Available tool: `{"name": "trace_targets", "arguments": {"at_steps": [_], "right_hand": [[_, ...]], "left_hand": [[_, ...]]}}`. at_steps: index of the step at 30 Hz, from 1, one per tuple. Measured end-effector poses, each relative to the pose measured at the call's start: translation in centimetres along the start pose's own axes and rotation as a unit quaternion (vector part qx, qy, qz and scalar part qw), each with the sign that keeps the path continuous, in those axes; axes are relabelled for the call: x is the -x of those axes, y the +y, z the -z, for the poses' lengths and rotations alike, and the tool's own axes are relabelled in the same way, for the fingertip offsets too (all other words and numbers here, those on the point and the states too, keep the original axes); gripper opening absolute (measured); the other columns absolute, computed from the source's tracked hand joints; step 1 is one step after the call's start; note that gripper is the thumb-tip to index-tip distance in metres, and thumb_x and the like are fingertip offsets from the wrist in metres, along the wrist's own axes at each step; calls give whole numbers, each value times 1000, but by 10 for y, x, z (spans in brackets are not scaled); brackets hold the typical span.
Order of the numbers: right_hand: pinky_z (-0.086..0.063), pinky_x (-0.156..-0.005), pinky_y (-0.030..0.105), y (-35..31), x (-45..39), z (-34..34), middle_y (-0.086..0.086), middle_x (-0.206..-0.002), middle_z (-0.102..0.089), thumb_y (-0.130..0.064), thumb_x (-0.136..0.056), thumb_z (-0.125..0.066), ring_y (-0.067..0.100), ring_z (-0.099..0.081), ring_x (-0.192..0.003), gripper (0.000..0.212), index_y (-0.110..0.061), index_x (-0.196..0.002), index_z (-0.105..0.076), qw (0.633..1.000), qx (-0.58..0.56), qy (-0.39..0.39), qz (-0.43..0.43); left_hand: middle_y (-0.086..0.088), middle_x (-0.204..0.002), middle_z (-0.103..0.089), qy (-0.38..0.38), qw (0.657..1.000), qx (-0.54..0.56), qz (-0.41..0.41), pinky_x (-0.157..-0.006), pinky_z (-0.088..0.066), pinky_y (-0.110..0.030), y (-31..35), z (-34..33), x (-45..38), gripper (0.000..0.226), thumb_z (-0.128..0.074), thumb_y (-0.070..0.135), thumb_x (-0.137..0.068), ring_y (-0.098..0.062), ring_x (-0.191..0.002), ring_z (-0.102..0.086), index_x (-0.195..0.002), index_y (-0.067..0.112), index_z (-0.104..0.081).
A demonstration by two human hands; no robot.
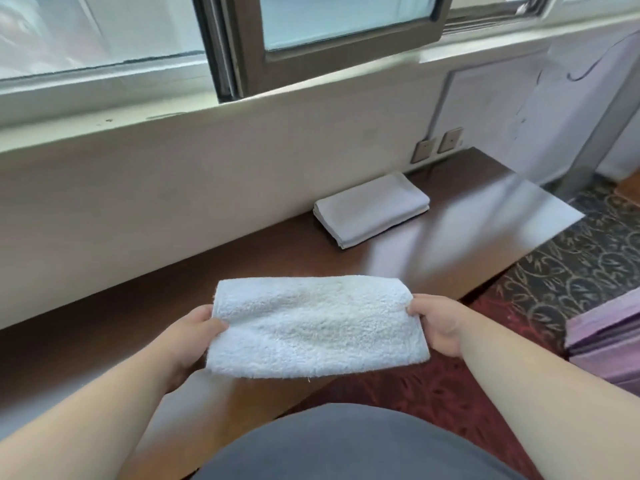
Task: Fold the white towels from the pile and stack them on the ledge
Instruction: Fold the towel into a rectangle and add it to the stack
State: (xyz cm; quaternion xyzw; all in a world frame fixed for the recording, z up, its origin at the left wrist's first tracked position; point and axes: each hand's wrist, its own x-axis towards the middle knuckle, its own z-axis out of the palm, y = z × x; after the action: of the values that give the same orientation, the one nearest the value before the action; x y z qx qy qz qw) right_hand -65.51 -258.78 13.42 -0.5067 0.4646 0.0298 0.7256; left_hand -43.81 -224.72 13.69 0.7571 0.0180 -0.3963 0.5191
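Gripping folded white towel at both ends, left hand and right hand; towel stack on ledge at 1 o'clock.

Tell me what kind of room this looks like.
Probably a hotel room or similar guest lodging. A long wooden ledge runs under a window, a folded white towel stack sits on it, and patterned carpet covers the floor. Both hands hold another white towel.
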Motion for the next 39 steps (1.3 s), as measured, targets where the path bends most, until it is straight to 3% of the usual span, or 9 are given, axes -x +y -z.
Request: {"name": "trace_targets", "arguments": {"at_steps": [2,7,12,16,20,23,25,34,39], "right_hand": [[-56,-80,54,-12,-2,47,28,-118,-67,6,-90,-37,43,-68,-101,37,7,-120,-58,1000,8,4,-9],[-55,-76,49,-49,-11,132,23,-97,-73,0,-90,-38,39,-70,-89,33,5,-115,-58,999,19,10,-33],[-53,-78,50,-87,-28,165,22,-93,-70,-1,-90,-36,38,-67,-86,31,3,-113,-56,998,40,16,-35],[-53,-66,44,-115,-49,170,19,-81,-72,-1,-91,-36,34,-70,-73,27,1,-108,-57,997,64,22,-36],[-54,-69,46,-148,-80,167,23,-96,-67,-2,-90,-37,37,-67,-80,31,1,-115,-55,996,77,34,-31],[-52,-88,58,-169,-103,168,25,-109,-64,0,-89,-37,42,-66,-95,31,-2,-113,-56,995,93,42,-14],[-49,-93,61,-181,-119,171,26,-116,-65,1,-89,-38,45,-65,-106,30,-3,-111,-58,994,96,42,-5],[-55,-72,38,-238,-202,174,14,-96,-69,7,-86,-42,29,-67,-82,28,-6,-97,-64,995,98,17,14],[-43,-69,28,-289,-251,179,-6,-87,-61,-11,-87,-57,15,-46,-74,20,-23,-97,-70,958,271,12,92]], "left_hand": [[-6,-92,-76,0,1000,-8,-4,-57,-57,-34,11,-46,2,23,-50,9,-97,-27,-82,-75,-115,19,-60],[-6,-91,-77,19,1000,-1,-10,-59,-58,-35,39,-139,3,22,-48,11,-96,-27,-81,-75,-112,19,-62],[-7,-94,-76,35,999,11,-11,-57,-56,-32,63,-183,-4,21,-49,11,-96,-25,-80,-75,-111,18,-62],[-8,-95,-76,45,999,23,-17,-59,-56,-32,79,-194,-22,19,-50,11,-96,-24,-80,-74,-109,17,-63],[-6,-95,-76,46,998,15,-33,-62,-58,-35,98,-199,-53,17,-50,13,-98,-23,-82,-74,-109,19,-63],[-3,-96,-76,37,999,-13,-33,-73,-59,-40,112,-200,-77,17,-52,13,-98,-23,-88,-73,-107,21,-64],[-1,-93,-77,28,999,-25,-30,-69,-57,-35,123,-201,-93,18,-52,13,-97,-22,-86,-73,-107,22,-64],[-2,-98,-75,82,996,-28,-16,-69,-51,-30,176,-214,-149,16,-56,12,-94,-18,-90,-70,-105,21,-64],[15,-87,-65,196,971,-123,-61,-54,-39,-21,201,-229,-167,16,-58,23,-94,-4,-70,-56,-105,34,-60]]}}
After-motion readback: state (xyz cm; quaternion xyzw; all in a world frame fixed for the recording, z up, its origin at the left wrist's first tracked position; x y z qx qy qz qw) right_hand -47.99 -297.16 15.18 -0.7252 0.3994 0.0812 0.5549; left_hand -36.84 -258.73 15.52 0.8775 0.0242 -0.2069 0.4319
